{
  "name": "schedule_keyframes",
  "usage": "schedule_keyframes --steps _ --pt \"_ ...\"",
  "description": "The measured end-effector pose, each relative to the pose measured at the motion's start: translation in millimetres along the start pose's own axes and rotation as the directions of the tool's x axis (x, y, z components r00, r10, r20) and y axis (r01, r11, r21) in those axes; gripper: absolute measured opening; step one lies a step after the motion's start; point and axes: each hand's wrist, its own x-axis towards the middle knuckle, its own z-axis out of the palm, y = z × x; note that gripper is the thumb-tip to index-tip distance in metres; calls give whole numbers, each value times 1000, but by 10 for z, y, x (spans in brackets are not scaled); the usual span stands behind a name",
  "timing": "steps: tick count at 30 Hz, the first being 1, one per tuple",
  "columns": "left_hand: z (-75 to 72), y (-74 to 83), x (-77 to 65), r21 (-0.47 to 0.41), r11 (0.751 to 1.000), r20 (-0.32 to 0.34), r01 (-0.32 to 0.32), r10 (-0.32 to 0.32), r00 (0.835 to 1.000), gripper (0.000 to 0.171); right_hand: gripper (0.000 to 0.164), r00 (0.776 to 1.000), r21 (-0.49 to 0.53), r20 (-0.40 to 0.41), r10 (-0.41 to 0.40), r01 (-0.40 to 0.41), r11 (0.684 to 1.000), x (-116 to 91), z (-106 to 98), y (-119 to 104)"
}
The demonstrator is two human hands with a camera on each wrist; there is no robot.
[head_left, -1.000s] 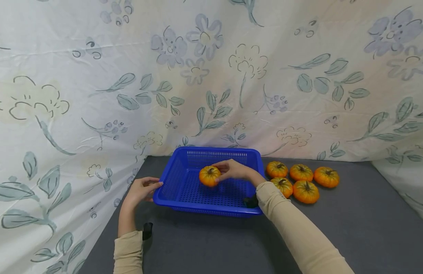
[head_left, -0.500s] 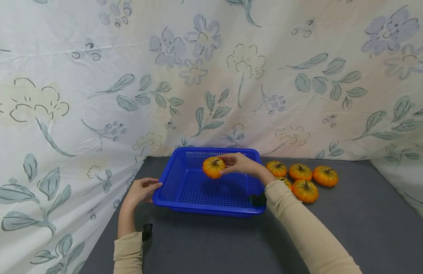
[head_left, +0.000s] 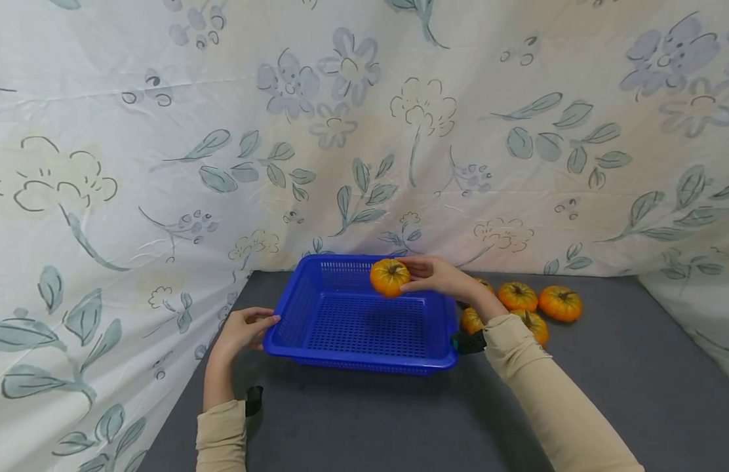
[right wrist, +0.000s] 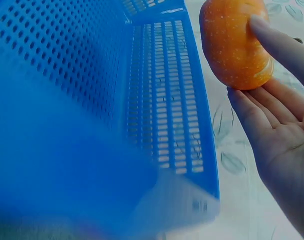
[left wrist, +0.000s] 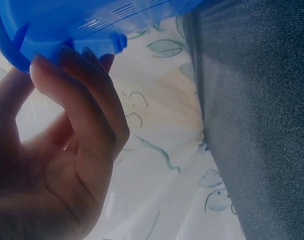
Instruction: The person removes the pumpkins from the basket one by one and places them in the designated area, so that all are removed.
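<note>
A small orange pumpkin (head_left: 389, 279) with a short stem is held up over the blue basket's far right part in the head view. My right hand (head_left: 440, 278) pinches it from the right, thumb on one side and fingers on the other, as the right wrist view also shows. The blue plastic basket (head_left: 353, 359), with slotted walls and a perforated floor, stands on the dark table. Nothing lies inside it. At its left edge my left hand (head_left: 239, 333) grips the rim; in the left wrist view its curled fingers (left wrist: 94, 95) reach the rim's underside.
Several more orange pumpkins (head_left: 560, 303) sit grouped to the right of the basket, some partly hidden by my right forearm. A floral cloth (head_left: 341, 164) hangs behind the dark table (head_left: 364, 419). Black bands (head_left: 254, 400) are at both wrists.
My right hand has lifted the pumpkin from low in the basket and carried it up and to the right. My left hand has stayed at the rim.
</note>
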Motion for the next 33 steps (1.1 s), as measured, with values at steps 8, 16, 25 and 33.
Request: schedule_keyframes --steps 8,16,25,33 --pt "0 -9 -2 9 1000 -2 6 -6 1000 50 73 999 51 -37 39 -37 998 -220 -204 133" --pt "-4 -3 4 6 1000 4 2 -2 1000 52 75 992 8 -106 72 -72 997 -481 -409 249" --pt "3 -4 7 7 1000 9 -7 7 1000 52 80 984 -6 -143 106 -108 994 -751 -609 348" --pt "0 -10 12 23 1000 17 0 0 1000 55 81 962 -25 -212 171 -180 983 -1030 -774 448"
